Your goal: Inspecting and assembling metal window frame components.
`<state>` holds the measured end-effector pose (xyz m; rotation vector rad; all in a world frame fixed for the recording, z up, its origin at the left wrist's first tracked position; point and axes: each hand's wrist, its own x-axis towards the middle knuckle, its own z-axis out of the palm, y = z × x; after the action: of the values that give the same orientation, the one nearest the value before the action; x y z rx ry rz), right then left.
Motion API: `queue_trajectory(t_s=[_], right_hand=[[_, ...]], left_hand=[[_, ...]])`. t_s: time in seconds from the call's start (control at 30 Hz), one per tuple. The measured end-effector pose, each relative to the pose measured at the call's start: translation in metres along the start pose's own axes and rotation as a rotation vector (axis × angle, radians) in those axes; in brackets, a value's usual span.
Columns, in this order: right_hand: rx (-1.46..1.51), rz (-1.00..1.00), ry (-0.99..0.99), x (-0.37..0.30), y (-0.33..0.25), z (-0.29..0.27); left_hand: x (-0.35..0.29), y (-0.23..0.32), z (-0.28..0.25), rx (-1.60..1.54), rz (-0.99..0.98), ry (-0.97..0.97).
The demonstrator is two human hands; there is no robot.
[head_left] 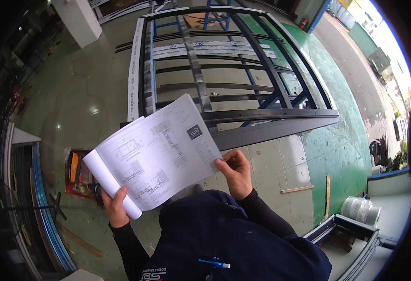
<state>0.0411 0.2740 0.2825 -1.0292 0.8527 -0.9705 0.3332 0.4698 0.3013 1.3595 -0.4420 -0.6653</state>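
A stack of printed technical drawings [156, 157] is spread out in front of me, its left part rolled back over itself. My left hand [116, 207] grips the rolled edge at the lower left, thumb on top. With thumb and fingers, my right hand [236, 174] pinches the right edge of the top sheet. Beyond the paper stands a large dark metal frame [280, 114] with several crossbars, resting on blue supports. The sheets hide part of its near left corner.
On the floor at left lies a red toolbox [69, 187] with tools inside. Long blue-wrapped profiles [44, 206] stand at far left. Wooden strips [327, 196] lie at right, near wrapped white rolls [360, 209] and another metal frame [374, 236]. A white pillar [76, 23] rises behind.
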Motion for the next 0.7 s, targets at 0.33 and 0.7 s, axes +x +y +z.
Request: queue_trajectory(t_s=[0.33,0.7], right_hand=[[-0.029,-0.023,-0.105,-0.011,-0.001,0.008],[-0.095,0.004,-0.039,-0.006,0.005,0.001]], left_hand=[[-0.007,0.008,0.0,-0.008,-0.02,-0.007],[-0.002,0.008,-0.004,0.033,-0.004,-0.051]])
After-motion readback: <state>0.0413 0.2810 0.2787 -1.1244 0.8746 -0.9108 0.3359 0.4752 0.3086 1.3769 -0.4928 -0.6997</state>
